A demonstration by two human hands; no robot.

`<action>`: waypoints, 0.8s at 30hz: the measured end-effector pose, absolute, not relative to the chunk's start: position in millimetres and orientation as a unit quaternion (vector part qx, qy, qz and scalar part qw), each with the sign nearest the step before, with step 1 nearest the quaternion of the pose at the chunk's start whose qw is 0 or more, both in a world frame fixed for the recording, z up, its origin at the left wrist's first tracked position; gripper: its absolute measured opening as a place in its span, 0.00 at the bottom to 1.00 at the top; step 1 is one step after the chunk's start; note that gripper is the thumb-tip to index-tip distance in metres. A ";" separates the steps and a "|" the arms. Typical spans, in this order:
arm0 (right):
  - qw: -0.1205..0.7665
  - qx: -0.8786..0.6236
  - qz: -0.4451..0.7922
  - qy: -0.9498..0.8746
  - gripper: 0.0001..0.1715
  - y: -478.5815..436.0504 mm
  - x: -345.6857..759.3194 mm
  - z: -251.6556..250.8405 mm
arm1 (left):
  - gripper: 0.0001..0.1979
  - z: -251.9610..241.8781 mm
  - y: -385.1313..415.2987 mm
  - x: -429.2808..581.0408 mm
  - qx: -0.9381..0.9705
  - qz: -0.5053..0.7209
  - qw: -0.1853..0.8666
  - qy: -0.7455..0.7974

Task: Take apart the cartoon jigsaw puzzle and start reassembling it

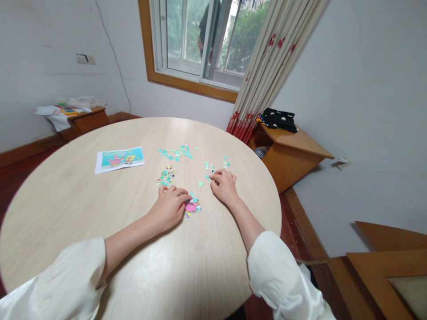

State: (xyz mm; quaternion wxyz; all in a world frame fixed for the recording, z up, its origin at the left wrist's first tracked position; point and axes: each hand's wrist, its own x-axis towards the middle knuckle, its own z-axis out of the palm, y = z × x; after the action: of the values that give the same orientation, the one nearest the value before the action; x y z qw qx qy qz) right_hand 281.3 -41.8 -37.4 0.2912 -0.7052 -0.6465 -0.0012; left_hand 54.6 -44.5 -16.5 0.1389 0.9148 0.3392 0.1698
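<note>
On the round wooden table, my left hand rests with its fingertips on the left edge of a partly joined pink puzzle section; its fingers are slightly bent and apart. My right hand is further right and back, its fingers curled together at a small turquoise piece. Whether that piece is gripped or only touched is hard to make out. A lone green-turquoise piece lies between the hands. Loose mixed pieces lie just beyond my left hand, and a turquoise group is spread farther back.
A printed picture of two cartoon figures lies at the table's left. More small pieces lie beyond my right hand. Behind the table's right edge stands a wooden cabinet with dark cloth on it. A person is partly visible through the window.
</note>
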 end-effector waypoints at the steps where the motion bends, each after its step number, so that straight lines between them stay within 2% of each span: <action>1: 0.291 -0.704 -0.002 -0.647 0.13 -42.7 281.6 -36.3 | 0.19 -16.5 -44.5 54.6 0.915 0.170 0.140 0.339; 11: 0.282 -0.697 0.031 -0.659 0.10 -45.2 287.7 -35.2 | 0.20 -17.1 -44.7 54.5 0.915 0.181 0.135 0.334; 15: 0.275 -0.673 0.055 -0.684 0.19 -47.4 287.0 -33.5 | 0.20 -17.0 -44.7 54.4 0.915 0.180 0.135 0.335; 17: 0.282 -0.666 0.056 -0.688 0.20 -48.6 287.2 -32.2 | 0.20 -17.3 -44.5 54.1 0.915 0.178 0.136 0.335; 21: 0.299 -0.699 0.035 -0.648 0.09 -49.6 288.6 -30.9 | 0.19 -17.0 -44.3 53.9 0.917 0.168 0.136 0.336; 24: 0.281 -0.706 0.049 -0.648 0.06 -51.0 288.0 -29.2 | 0.19 -15.6 -44.7 54.4 0.917 0.164 0.135 0.338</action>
State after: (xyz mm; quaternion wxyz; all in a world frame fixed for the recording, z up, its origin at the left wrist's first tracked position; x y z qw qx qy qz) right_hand 288.0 -51.0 -29.2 0.2814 -0.7057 -0.6483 0.0495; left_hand 54.4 -44.7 -15.6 0.1349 0.9169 0.3381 0.1636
